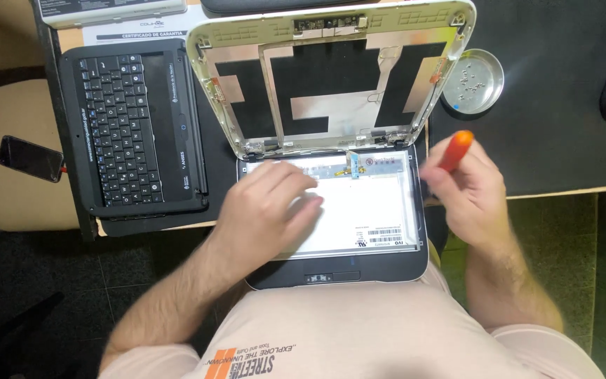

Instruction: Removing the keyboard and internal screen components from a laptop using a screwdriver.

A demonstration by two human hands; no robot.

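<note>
Two hands are working over a dismantled small laptop that is hanging past the desk's near edge, toward the person's lap. The desk is wearing a black mat, and a dark tiled floor is showing beneath it. At the desk's left edge a separate black keyboard panel is lying flat, with papers poking out at the far left corner behind it. A dark phone is resting on a beige seat just off the left edge. The laptop's lid shell is standing open, its screen removed, showing silver foil and black patches inside. The loose display panel is lying face down on the laptop's base, its pale back up. Toward the far right, a round metal dish is holding small screws, well apart from a dark object near the right edge. The left hand is lying open, fingers spread and pressing flat on the panel's back. The right hand is curling closed around an orange-handled screwdriver, just beside the panel's right side.
</note>
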